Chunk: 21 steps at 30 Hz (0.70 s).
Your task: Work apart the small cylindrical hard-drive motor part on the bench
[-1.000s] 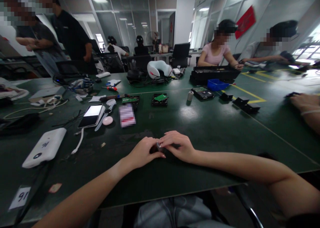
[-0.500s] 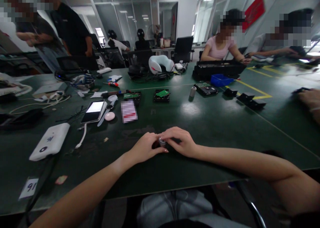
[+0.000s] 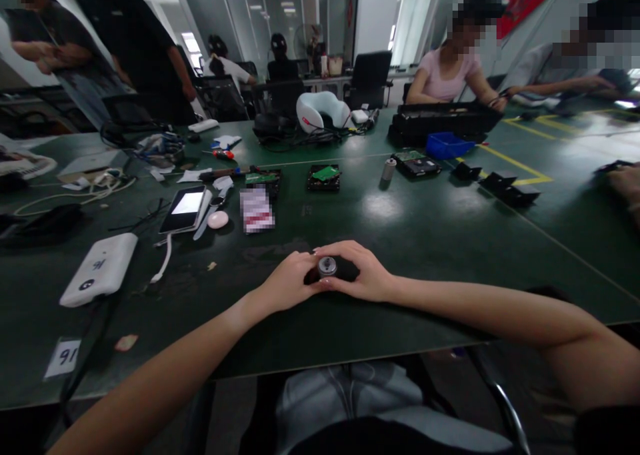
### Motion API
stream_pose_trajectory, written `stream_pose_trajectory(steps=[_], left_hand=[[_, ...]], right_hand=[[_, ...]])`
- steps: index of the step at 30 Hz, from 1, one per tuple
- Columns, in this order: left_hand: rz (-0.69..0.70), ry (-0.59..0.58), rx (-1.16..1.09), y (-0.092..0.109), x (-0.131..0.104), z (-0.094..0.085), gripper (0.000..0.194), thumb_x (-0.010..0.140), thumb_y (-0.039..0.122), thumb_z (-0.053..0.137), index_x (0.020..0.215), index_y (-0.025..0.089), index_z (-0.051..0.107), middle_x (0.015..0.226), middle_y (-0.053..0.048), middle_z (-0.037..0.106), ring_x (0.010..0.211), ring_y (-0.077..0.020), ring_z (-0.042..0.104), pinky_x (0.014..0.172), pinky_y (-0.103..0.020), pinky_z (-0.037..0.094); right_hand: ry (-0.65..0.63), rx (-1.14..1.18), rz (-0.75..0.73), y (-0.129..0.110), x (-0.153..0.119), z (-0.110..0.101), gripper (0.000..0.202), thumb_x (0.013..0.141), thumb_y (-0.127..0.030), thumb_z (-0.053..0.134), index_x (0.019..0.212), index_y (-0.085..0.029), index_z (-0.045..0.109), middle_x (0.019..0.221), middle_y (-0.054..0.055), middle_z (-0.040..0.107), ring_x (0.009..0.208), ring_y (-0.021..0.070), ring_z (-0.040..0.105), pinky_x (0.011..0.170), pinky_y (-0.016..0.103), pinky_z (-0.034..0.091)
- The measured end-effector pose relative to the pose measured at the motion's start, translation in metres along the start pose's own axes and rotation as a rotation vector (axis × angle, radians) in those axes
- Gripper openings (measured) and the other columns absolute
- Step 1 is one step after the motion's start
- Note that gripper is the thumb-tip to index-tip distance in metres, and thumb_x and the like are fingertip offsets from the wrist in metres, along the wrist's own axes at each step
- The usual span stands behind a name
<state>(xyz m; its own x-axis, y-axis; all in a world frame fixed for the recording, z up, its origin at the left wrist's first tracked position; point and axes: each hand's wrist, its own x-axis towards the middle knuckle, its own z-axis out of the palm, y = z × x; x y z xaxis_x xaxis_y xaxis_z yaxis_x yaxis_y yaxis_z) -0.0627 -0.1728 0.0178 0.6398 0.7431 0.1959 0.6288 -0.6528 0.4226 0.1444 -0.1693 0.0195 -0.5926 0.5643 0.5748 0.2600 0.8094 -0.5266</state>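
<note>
The left hand [image 3: 290, 282] and right hand [image 3: 369, 272] pinch the metal cylinder [image 3: 327, 266] between them (a similar can [image 3: 389, 169] sits at one o'clock); uneven fingertip pressure could tip it.

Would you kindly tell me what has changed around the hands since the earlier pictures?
The right hand has opened out around the metal cylinder, its thumb shifted leftward to the near side, so the cylinder's top, partly covered before, now shows. The left hand stays at the cylinder's left. The other cylinder and white device stay put.
</note>
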Motion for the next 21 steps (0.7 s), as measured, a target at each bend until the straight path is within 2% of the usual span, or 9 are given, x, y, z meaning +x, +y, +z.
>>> stream_pose_trajectory(steps=[6,12,17,21], left_hand=[[0.057,0.018,-0.069,-0.002,0.0,0.0,0.022,0.084,0.039,0.063,0.092,0.017,0.063,0.096,-0.007,0.069,0.092,-0.024,0.063,0.082,-0.036,0.045],[0.038,0.022,-0.019,-0.001,-0.001,0.001,0.026,0.086,0.039,0.061,0.102,0.019,0.064,0.109,-0.008,0.068,0.098,-0.0245,0.062,0.086,-0.039,0.045],[0.006,0.024,-0.026,0.005,0.0,0.0,0.024,0.084,0.042,0.063,0.093,0.019,0.065,0.094,-0.005,0.07,0.087,-0.0219,0.063,0.079,-0.034,0.046],[0.02,0.043,-0.004,0.008,0.001,-0.005,0.026,0.083,0.043,0.063,0.091,0.018,0.064,0.084,-0.003,0.068,0.077,-0.0195,0.062,0.073,-0.031,0.045]], right_hand=[[-0.088,-0.12,-0.158,-0.001,-0.001,-0.002,0.032,0.088,-0.031,0.057,0.118,-0.026,0.061,0.137,0.007,0.052,0.118,0.0193,0.054,0.102,0.04,0.039],[-0.043,-0.152,-0.215,-0.002,-0.001,-0.002,0.033,0.091,-0.025,0.052,0.124,-0.022,0.058,0.126,0.007,0.062,0.115,0.0173,0.057,0.104,0.04,0.039],[0.016,-0.072,-0.196,-0.001,-0.002,-0.003,0.036,0.092,-0.021,0.05,0.128,-0.024,0.054,0.132,0.007,0.057,0.119,0.0175,0.055,0.102,0.041,0.041],[0.092,-0.07,-0.047,0.002,-0.002,-0.002,0.035,0.092,-0.021,0.05,0.126,-0.026,0.056,0.132,0.006,0.057,0.119,0.0185,0.055,0.103,0.042,0.04]])
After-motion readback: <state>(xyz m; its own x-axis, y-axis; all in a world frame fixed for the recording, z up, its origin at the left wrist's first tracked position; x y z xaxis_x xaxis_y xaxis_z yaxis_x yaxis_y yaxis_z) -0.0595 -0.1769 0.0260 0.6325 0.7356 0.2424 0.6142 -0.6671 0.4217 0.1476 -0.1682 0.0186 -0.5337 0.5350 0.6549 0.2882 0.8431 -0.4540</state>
